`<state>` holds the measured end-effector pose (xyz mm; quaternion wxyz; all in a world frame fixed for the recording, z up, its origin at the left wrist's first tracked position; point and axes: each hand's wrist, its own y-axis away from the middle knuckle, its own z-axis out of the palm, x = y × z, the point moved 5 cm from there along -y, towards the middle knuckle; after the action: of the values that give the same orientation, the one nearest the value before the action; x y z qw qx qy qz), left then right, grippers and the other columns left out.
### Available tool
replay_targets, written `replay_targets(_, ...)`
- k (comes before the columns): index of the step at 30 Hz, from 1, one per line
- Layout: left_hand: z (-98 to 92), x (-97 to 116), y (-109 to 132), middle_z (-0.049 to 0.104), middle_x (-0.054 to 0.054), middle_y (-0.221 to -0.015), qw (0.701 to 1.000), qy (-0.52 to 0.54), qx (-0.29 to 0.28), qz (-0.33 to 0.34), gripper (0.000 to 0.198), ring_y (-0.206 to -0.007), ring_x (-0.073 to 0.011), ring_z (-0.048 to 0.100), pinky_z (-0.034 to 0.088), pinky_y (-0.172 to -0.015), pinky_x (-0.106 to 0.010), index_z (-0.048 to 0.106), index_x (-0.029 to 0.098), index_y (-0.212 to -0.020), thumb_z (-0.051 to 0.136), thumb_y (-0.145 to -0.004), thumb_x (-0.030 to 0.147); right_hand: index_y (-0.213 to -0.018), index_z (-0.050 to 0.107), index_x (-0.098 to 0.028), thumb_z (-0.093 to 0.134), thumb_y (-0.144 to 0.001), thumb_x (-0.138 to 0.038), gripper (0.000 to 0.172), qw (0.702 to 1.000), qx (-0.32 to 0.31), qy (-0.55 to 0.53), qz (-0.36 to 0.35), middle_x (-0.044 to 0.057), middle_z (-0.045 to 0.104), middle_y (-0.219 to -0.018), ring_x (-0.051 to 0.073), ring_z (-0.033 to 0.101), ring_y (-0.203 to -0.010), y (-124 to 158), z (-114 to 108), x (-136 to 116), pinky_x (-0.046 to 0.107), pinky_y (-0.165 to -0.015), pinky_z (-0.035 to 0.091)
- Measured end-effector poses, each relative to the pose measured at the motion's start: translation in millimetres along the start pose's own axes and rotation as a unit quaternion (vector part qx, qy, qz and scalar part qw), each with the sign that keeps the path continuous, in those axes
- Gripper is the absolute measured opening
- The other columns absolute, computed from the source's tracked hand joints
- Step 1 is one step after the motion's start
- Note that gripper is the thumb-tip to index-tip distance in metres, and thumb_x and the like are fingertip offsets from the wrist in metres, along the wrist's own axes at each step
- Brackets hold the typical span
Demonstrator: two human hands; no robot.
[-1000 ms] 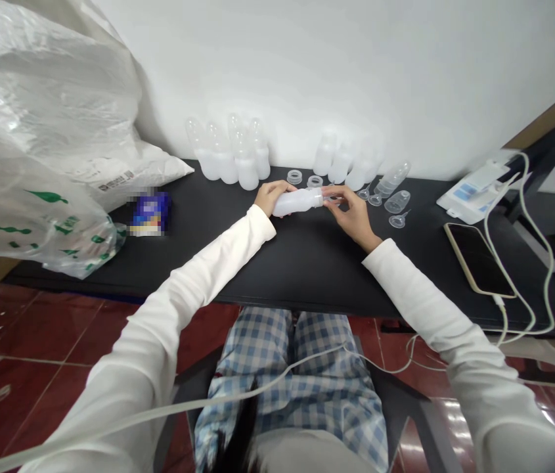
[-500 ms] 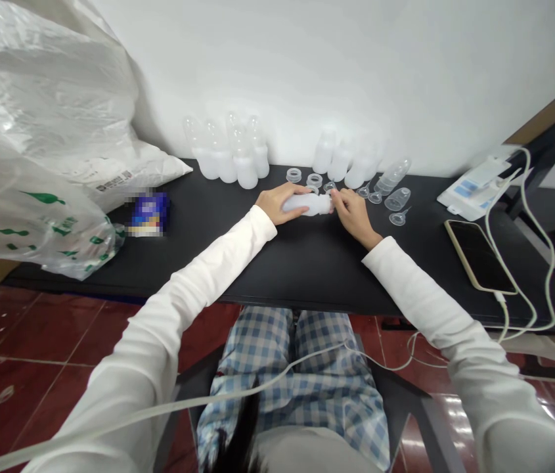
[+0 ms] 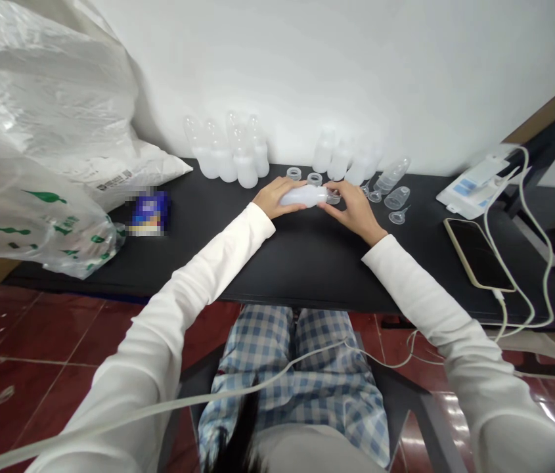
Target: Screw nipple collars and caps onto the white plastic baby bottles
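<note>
A: Where's the bottle [image 3: 301, 196] rn?

B: Btwn the 2 hands, far half of the counter [image 3: 307, 263]. On its side, not upright. Can't tell if it touches the counter or is held just above.

A: Long axis?

B: L to R, approx parallel to the counter's near edge. Neck [image 3: 322, 195] points right, base end left, mostly hidden in the L hand [image 3: 271, 198].

A: So which hand's nearer what?

B: L hand has the body: thumb on the near side, fingers on the far side, clamped on it. R hand [image 3: 353, 205] is at the neck end, thumb near side, fingers far side, also closed round it AFAICT.

A: Anything else in that R grip?

B: There's a clear piece [image 3: 333, 196] showing btwn thumb & fingers, right of the neck. Can't tell if it's pinched or just sits behind on the counter.

A: Key relation, then?

B: Neck faces straight into the R hand, w/ both hands roughly in line along the axis. My read: R is best placed for the neck, L for steadying the body.

A: Nearby stuff?

B: Clear rings [image 3: 293, 177] just beyond the bottle, far side. Clear domes [image 3: 397, 200] to the right of the R hand, apart from it.
</note>
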<state>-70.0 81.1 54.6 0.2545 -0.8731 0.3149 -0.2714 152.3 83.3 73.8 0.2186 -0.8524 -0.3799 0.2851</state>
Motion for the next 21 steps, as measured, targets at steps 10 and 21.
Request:
replay_targets(10, -0.5, 16.7, -3.2, 0.073, -0.016, -0.129, 0.991, -0.058, -0.004, 0.124, 0.064, -0.123, -0.0294, 0.068, 0.052, -0.108, -0.048, 0.065, 0.021, -0.141, 0.057, -0.094, 0.065, -0.075, 0.056, -0.022, 0.053, -0.090, -0.075, 0.055, 0.971, 0.000, -0.196, 0.136, -0.001, 0.052, -0.068, 0.015, 0.045, -0.066, -0.3, 9.9, 7.5, 0.031, -0.065, 0.038)
replay_targets(21, -2.3, 17.9, -8.5, 0.074, -0.010, -0.128, 0.996, -0.057, -0.003, 0.072, 0.047, -0.130, -0.0277, 0.064, 0.044, -0.120, -0.055, 0.069, 0.029, -0.132, 0.047, -0.102, 0.056, -0.074, 0.059, -0.022, 0.043, -0.087, -0.089, 0.070, 0.967, -0.020, -0.197, 0.159, -0.001, 0.054, -0.066, 0.015, 0.047, -0.064, -2.5, 8.7, 8.1, 0.031, -0.063, 0.039)
